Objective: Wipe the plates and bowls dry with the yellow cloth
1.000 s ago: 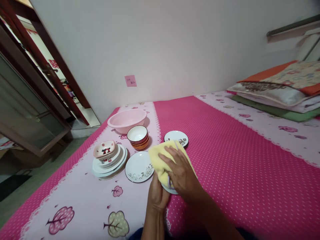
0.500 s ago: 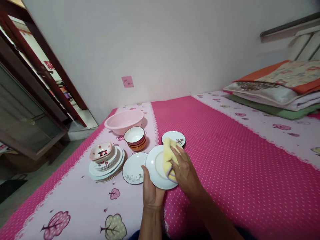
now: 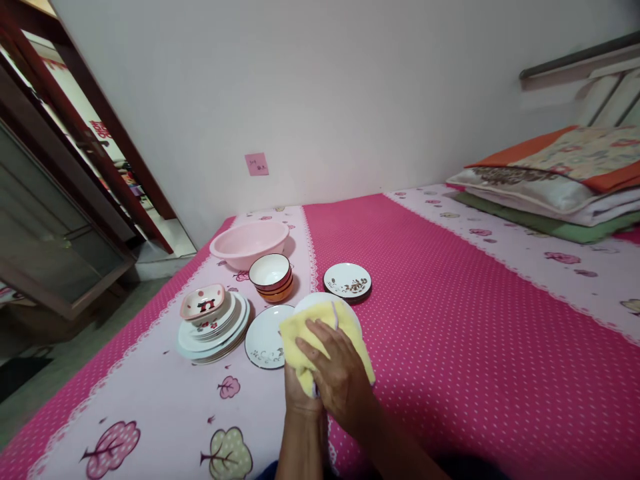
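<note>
My left hand (image 3: 300, 393) holds a white plate (image 3: 353, 312) from below; the cloth hides its fingers and most of the plate. Over the plate's face lies a yellow cloth (image 3: 305, 327), pressed flat by my right hand (image 3: 337, 367) with its fingers on the cloth. Just left of them, a dark-rimmed patterned plate (image 3: 265, 340) rests on the bed, partly covered. Beyond the held plate is a small stack of patterned saucers (image 3: 347, 279).
To the left stands a stack of plates (image 3: 240, 320) topped by a square bowl (image 3: 203, 302). Behind are stacked round bowls (image 3: 271, 273) and a pink basin (image 3: 230, 247). Folded bedding (image 3: 545, 190) lies at the far right of the bed (image 3: 450, 313).
My right hand has swept the cloth left and toward me across the plate. The cloth has spread out and now covers most of the plate. The saucers behind show more fully.
</note>
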Demonstrator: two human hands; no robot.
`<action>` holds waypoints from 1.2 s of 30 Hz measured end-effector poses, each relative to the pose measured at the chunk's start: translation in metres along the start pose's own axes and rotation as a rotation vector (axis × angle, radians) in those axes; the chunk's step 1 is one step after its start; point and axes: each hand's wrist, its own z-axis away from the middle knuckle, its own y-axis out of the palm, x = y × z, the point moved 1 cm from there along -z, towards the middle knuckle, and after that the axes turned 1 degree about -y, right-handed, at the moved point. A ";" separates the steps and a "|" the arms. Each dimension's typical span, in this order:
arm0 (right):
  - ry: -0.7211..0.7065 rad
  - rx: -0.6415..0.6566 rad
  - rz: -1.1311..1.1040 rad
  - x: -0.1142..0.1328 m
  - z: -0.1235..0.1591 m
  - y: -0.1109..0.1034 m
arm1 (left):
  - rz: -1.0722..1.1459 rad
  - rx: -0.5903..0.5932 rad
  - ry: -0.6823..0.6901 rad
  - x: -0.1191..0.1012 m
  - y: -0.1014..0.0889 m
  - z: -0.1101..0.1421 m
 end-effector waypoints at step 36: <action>0.012 -0.028 -0.031 -0.012 0.002 0.001 | 0.125 0.071 -0.053 -0.004 0.007 0.002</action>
